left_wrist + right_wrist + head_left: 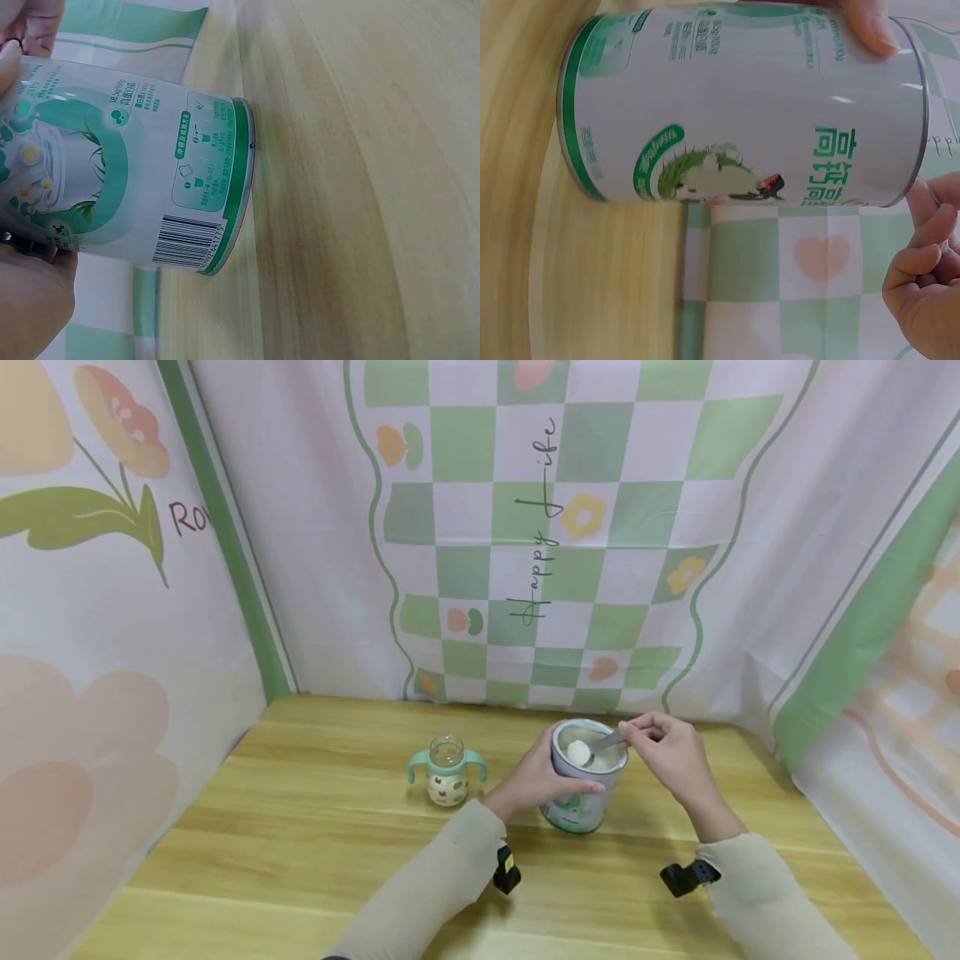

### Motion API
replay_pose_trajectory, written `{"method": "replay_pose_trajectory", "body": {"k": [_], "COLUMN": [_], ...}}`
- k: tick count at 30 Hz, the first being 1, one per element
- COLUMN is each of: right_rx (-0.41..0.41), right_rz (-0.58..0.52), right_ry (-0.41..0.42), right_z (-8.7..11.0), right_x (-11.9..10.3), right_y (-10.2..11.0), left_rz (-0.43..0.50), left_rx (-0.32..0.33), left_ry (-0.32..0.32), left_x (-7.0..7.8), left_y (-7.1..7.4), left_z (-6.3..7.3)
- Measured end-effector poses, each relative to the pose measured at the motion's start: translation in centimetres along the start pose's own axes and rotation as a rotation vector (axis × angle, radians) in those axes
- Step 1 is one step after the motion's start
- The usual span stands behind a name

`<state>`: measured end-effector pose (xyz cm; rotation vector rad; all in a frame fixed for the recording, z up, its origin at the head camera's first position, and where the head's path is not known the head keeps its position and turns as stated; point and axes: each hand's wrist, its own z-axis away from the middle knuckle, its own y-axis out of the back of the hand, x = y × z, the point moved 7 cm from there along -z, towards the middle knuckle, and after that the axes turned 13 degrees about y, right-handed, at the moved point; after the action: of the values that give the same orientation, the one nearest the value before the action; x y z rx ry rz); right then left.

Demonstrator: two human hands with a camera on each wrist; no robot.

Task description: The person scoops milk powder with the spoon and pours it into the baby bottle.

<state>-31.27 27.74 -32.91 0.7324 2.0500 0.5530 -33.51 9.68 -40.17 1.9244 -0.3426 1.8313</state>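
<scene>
In the head view, my left hand [542, 781] grips the side of a milk powder can [576, 806], white with a green base band. The can's top is uncovered and it is roughly upright at the table; whether the base touches the wood I cannot tell. My right hand [670, 758] pinches the end of a grey spoon handle [609, 740] at the can's right rim. A heap of pale powder [579, 752] sits on the spoon's bowl, inside the can's mouth. The right wrist view shows curled right fingers [930, 255] beside the rim; the spoon is mostly hidden there.
Left of the can stands a small baby bottle [447, 789] with two green handles and an uncovered glass neck. The wooden table [300, 835] meets a checked cloth curtain [517, 568] at its back edge. Cloth also hangs at both sides.
</scene>
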Motion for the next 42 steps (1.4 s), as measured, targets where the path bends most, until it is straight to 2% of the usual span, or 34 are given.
{"method": "replay_pose_trajectory", "body": {"k": [8, 17, 24, 27, 34, 42], "right_rx": [0.018, 0.015, 0.037, 0.045, 0.038, 0.059], "right_rz": [-0.019, -0.202, -0.253, -0.245, -0.26, -0.291], "right_ry": [-0.003, -0.147, -0.205, -0.208, -0.193, -0.164], "right_z": [0.0, 0.2, 0.7, 0.9, 0.9, 0.5], "right_x": [0.2, 1.8, 3.0, 3.2, 3.0, 2.2], "right_y": [-0.1, -0.4, 0.0, 0.1, 0.0, 0.4], "left_rz": [0.01, 0.01, -0.002, -0.007, -0.007, -0.043], "left_rx": [-0.008, -0.001, 0.01, 0.018, 0.033, 0.06], "left_ry": [-0.011, -0.029, -0.036, -0.033, 0.04, 0.079], "left_x": [0.1, 0.1, -0.1, -0.2, -0.4, -0.5], "left_y": [0.0, 0.0, 0.0, 0.0, 0.2, 0.4], "left_z": [0.0, 0.1, 0.0, 0.0, 0.0, 0.1]}}
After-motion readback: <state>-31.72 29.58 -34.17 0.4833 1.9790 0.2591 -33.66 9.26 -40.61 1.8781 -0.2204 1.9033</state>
